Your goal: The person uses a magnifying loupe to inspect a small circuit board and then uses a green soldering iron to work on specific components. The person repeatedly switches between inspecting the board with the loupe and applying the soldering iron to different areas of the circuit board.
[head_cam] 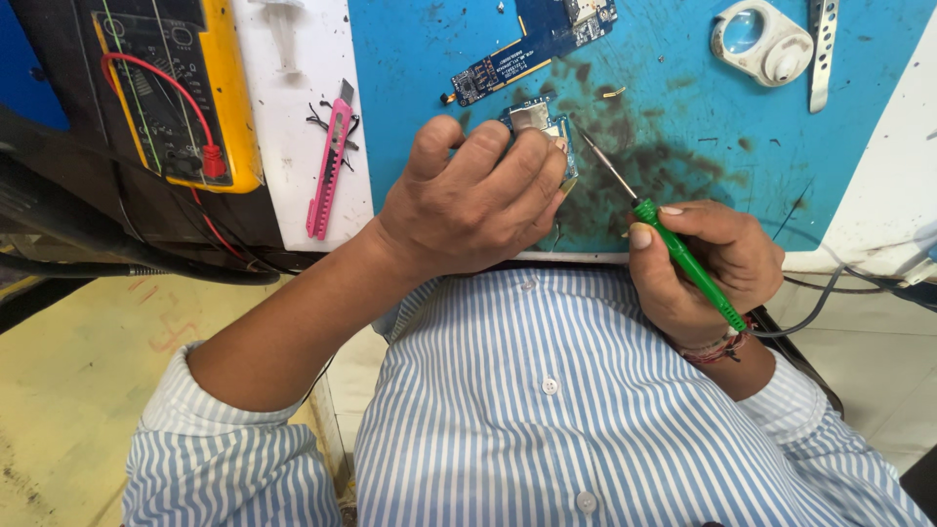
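My left hand [473, 200] rests on the blue work mat [683, 107] and pins down a small blue circuit board [537, 122] with its fingers curled over it. My right hand [708, 268] grips a green-handled screwdriver [683, 259]. The thin metal shaft points up and left, with its tip close to the right edge of the small board. A longer blue circuit board [532, 44] lies further back on the mat, apart from both hands.
A yellow multimeter [176, 88] with red and black leads stands at the back left. A pink utility knife [327, 171] lies on the white surface beside it. A white round magnifier [761, 41] and metal tweezers [822, 49] sit at the back right.
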